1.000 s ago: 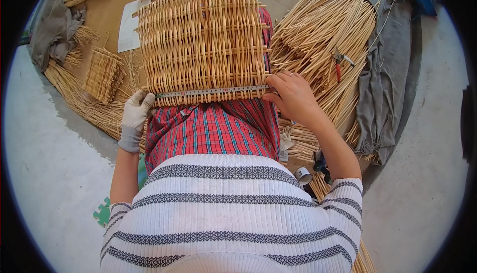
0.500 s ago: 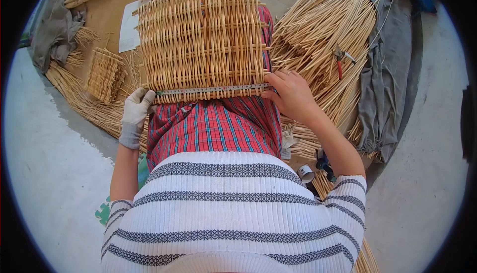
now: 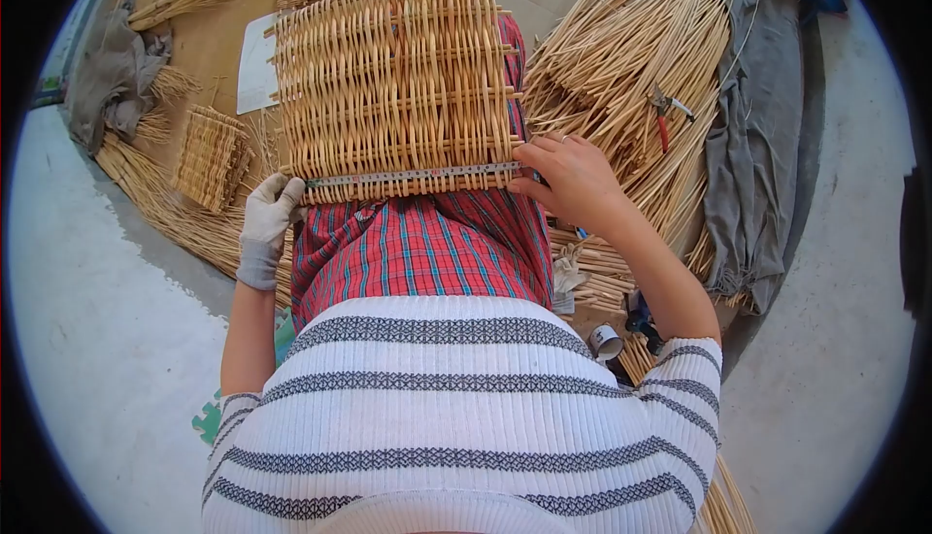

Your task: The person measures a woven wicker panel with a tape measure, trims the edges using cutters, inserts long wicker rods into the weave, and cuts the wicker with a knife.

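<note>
A woven wicker panel (image 3: 393, 78) rests on my lap over the red plaid cloth, its rod ends sticking out at the right side. Across its near edge runs a white tape measure (image 3: 408, 175), stretched from one hand to the other. My left hand (image 3: 269, 218), in a pale glove, pinches the panel's near left corner together with the tape's end. Bare, with a ring on one finger, my right hand (image 3: 566, 177) grips the tape at the near right corner. What lies under the right palm is hidden.
Loose peeled wicker rods (image 3: 631, 78) are heaped at the right, with red-handled pruning shears (image 3: 663, 116) on top. A grey cloth (image 3: 752, 165) lies beyond them. At the left sit smaller woven panels (image 3: 209, 155) and a white sheet (image 3: 254, 68). A white cup (image 3: 606, 342) is near my right elbow.
Both hands keep their hold on the tape and panel. The panel's far edge has shifted slightly left and nearer, and the view has moved a little.
</note>
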`<state>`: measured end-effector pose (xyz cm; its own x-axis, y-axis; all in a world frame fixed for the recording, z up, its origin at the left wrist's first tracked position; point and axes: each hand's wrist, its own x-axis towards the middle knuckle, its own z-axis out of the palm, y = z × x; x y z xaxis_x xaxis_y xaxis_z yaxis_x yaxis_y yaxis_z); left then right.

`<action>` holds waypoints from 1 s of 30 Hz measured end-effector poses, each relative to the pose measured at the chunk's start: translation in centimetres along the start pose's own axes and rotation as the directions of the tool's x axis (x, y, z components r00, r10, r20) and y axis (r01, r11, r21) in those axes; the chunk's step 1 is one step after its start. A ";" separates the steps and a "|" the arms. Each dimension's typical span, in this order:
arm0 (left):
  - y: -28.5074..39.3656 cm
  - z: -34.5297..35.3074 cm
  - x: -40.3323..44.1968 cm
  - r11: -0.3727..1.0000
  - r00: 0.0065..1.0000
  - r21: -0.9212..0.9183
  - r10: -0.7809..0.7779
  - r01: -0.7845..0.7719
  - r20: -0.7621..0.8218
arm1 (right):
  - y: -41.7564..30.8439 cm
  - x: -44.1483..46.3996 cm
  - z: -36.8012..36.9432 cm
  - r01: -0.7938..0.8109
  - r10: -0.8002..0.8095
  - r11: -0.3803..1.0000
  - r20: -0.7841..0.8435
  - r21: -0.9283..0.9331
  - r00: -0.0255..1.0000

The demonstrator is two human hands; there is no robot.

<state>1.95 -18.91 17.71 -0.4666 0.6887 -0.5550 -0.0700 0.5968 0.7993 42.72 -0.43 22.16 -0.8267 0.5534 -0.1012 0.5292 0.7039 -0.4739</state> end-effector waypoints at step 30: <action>-0.1 0.4 -0.4 1.000 0.999 -0.026 -0.007 0.008 0.032 | -1.6 0.5 1.8 -0.063 0.058 0.997 -0.090 -0.047 0.994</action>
<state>2.45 -19.06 17.78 -0.4377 0.6970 -0.5681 -0.0972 0.5914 0.8005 41.14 -2.06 21.31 -0.7740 0.6313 -0.0490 0.5883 0.6882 -0.4246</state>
